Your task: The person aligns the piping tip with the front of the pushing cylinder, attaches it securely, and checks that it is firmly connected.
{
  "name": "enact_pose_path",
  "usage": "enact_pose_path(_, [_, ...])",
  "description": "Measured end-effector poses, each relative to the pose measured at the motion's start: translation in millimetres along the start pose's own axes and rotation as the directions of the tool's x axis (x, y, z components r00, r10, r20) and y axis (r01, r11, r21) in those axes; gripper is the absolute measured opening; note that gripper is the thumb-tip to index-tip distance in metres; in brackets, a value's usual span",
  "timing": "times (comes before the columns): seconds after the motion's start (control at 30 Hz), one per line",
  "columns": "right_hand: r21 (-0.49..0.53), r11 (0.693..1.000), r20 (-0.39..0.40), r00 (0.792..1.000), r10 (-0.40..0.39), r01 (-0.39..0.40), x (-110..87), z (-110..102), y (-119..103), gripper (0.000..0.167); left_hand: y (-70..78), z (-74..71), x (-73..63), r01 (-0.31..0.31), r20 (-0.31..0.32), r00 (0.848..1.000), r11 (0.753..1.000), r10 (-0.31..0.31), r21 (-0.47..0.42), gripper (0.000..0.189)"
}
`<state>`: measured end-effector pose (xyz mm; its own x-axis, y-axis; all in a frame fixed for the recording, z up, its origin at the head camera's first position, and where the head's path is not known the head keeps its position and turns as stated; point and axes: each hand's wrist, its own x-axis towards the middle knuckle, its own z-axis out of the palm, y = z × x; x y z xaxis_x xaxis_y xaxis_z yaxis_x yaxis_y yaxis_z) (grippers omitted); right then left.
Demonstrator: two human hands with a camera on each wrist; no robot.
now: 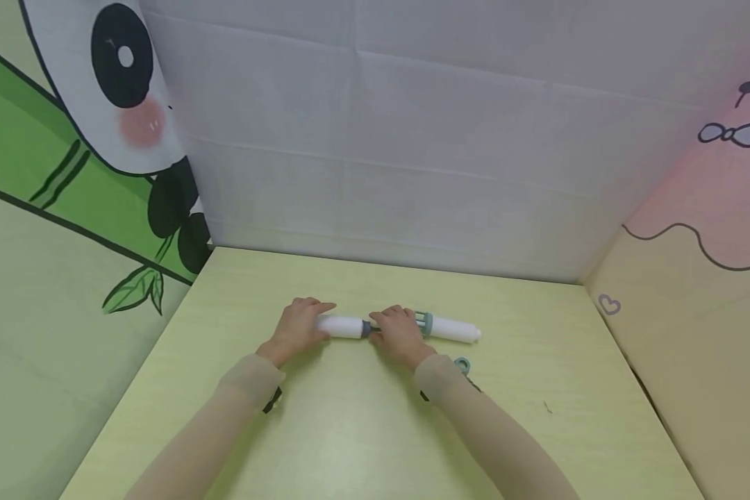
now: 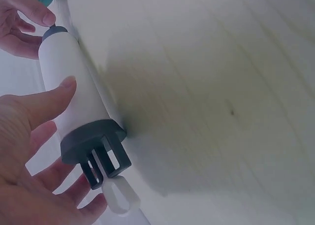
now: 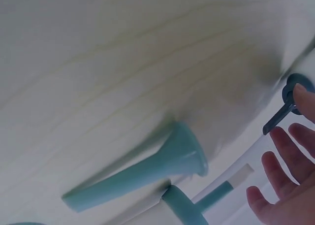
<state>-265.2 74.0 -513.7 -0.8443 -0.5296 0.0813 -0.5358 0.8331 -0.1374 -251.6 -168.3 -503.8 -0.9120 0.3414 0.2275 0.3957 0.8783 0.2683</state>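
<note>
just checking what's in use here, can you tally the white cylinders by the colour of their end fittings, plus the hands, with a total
White cylinder with dark fittings: 1
White cylinder with teal fittings: 1
Hands: 2, left hand and right hand
Total: 4

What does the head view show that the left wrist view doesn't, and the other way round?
Only the head view: drawings on the side walls, both sleeves, and the second white cylinder beyond the right hand.

Only the left wrist view: the dark slotted cap and pale loop at one end of the first white cylinder; the left hand hides that end from the head view.

Both: the two hands, the first white cylinder and its dark end fitting by the right hand.
</note>
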Motion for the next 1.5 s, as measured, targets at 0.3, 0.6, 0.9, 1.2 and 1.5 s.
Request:
enact_pose_path(0.3, [0.012, 1.000, 0.008, 1.000, -0.003, 0.003, -0.2, -2, 1, 0.047, 0.8, -0.9, -2.0, 0.014, 0.010, 1.000, 1.000, -0.014, 0.003, 0.061])
enact_pose_path(0.6, [0.018, 1.000, -0.010, 1.000, -0.010, 0.010, -1.9, -2, 2, 0.047, 4.3, -1.8, -1.3, 0.012, 0.017, 1.000, 1.000, -0.013, 0.023, 0.066])
enact_pose_path(0.9, [0.020, 1.000, -0.031, 0.999, -0.014, 0.014, -5.0, -7, 4, 0.050, 5.7, -4.2, -1.6, 0.018, -0.008, 1.000, 1.000, -0.018, 0.011, 0.067])
enact_pose_path(1.2, [0.052, 0.999, -0.069, 0.998, -0.007, 0.011, -11.8, -19, 7, 0.042, 15.8, -10.6, 2.5, 0.001, 0.009, 1.000, 1.000, -0.001, -0.004, 0.065])
enact_pose_path(1.5, [0.095, 0.995, -0.181, 0.983, -0.004, 0.022, -20.6, -30, 13, 0.036, 41.5, -12.1, 4.5, -0.043, -0.018, 0.999, 0.996, 0.042, -0.074, 0.061])
